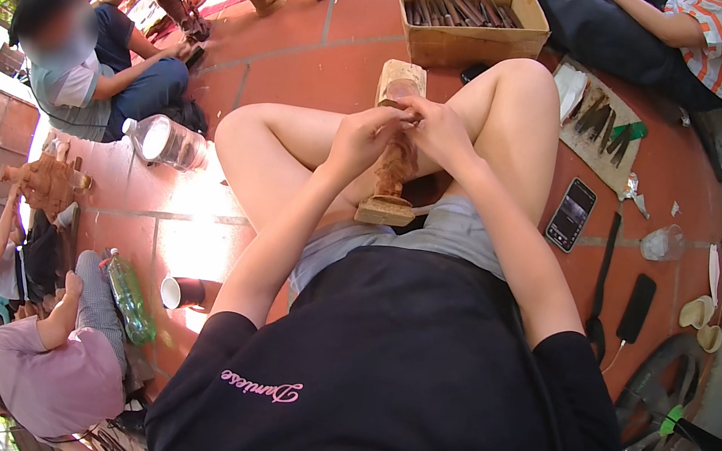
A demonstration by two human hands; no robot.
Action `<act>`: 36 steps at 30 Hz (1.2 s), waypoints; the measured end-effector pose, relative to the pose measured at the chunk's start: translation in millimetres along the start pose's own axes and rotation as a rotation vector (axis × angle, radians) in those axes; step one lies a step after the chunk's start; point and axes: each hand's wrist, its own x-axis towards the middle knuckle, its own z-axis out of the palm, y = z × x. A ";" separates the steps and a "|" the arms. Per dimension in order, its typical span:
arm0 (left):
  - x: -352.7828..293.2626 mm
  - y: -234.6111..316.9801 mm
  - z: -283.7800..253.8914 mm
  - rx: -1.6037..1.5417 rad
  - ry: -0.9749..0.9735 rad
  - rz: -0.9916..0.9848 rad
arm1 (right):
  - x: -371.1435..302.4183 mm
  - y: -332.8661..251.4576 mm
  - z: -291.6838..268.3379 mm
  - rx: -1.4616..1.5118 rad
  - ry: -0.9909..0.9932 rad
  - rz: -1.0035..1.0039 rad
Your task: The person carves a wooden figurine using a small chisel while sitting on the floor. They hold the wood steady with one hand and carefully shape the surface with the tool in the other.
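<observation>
A wooden carving (391,178), orange-brown and figure-like, lies along my lap between my crossed legs. It has a pale squared block at the far end and a flat base at the near end. My left hand (366,138) is closed against its left side, fingers curled over the upper part. From the right, my right hand (438,133) meets it over the same spot, its fingers pressed together and bent down onto the wood. Whatever small thing may be between the right fingertips is hidden.
A cardboard box (467,49) of dark-handled tools stands beyond my knees. More tools lie on a cloth (570,117) at right, near a phone (571,213) and a black power bank (636,308). A plastic jug (167,142), cup (185,294) and green bottle (129,297) are left. Several people sit around.
</observation>
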 end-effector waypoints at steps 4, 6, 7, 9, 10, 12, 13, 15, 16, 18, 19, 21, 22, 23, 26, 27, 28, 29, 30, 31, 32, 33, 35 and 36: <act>-26.9 13.6 2.3 0.080 -0.047 0.132 | -22.2 -7.1 -3.5 0.038 -0.020 -0.074; -36.4 23.4 1.4 0.122 -0.081 0.245 | -38.8 -22.9 -8.7 0.081 -0.024 -0.058; -40.2 29.2 -0.6 0.145 -0.098 0.303 | -47.4 -28.6 -10.6 0.075 -0.038 -0.053; -47.0 44.7 -6.5 0.165 -0.140 0.296 | -62.6 -41.5 -17.1 0.061 -0.063 -0.042; -50.3 50.9 -8.2 0.165 -0.151 0.265 | -65.6 -50.5 -21.5 0.039 -0.087 -0.114; -46.5 51.7 -6.6 0.158 -0.098 0.322 | -61.4 -44.9 -21.8 0.062 -0.064 -0.095; -38.8 49.1 -8.8 0.170 -0.104 0.325 | -58.7 -42.9 -22.6 0.074 -0.053 -0.087; -21.4 42.4 -14.2 0.183 -0.114 0.314 | -34.3 -37.6 -26.3 0.009 -0.004 -0.101; -8.7 35.3 -14.8 0.227 -0.085 0.303 | -19.0 -33.9 -27.4 -0.024 0.020 -0.107; 17.1 19.8 -14.0 0.123 -0.091 0.157 | 6.5 -26.9 -26.3 0.121 0.003 -0.109; 21.5 7.4 -12.3 0.112 -0.084 0.138 | 12.8 -26.7 -25.3 0.192 -0.003 -0.111; 15.3 -2.7 -11.3 0.087 -0.143 0.073 | 10.4 -31.8 -21.0 0.156 -0.005 -0.029; 12.5 -7.7 -9.8 0.074 -0.173 0.041 | 5.9 -33.0 -18.9 0.137 -0.006 0.012; 7.7 -5.7 -7.1 0.106 -0.186 0.025 | -0.5 -26.8 -14.6 0.113 -0.008 -0.001; -30.7 9.7 3.2 0.192 -0.258 -0.056 | -28.1 -12.9 -3.7 0.010 -0.096 -0.030; -37.3 15.5 5.8 0.164 -0.214 -0.007 | -36.1 -15.8 -3.7 -0.015 -0.074 -0.054; -43.0 21.9 8.4 0.137 -0.170 0.043 | -45.1 -20.3 -3.7 -0.039 -0.052 -0.078; -48.3 30.5 7.8 0.113 -0.126 0.093 | -53.7 -26.9 -5.0 -0.062 -0.028 -0.103; -53.6 42.9 3.3 0.119 -0.159 0.063 | -60.8 -38.5 -11.2 -0.043 -0.075 -0.060; -60.1 42.4 3.7 0.112 -0.171 0.084 | -66.2 -46.2 -13.6 -0.027 -0.092 -0.045; -64.1 41.8 4.7 0.102 -0.185 0.110 | -70.7 -52.6 -16.3 -0.015 -0.105 -0.028; -68.1 42.4 5.5 0.091 -0.198 0.136 | -74.7 -55.7 -17.7 -0.004 -0.118 -0.012; -70.9 50.0 3.2 0.114 -0.218 0.151 | -81.0 -50.0 -19.3 0.025 -0.163 -0.045; -67.6 56.1 -0.4 0.123 -0.227 0.182 | -82.4 -48.2 -20.9 0.045 -0.183 -0.054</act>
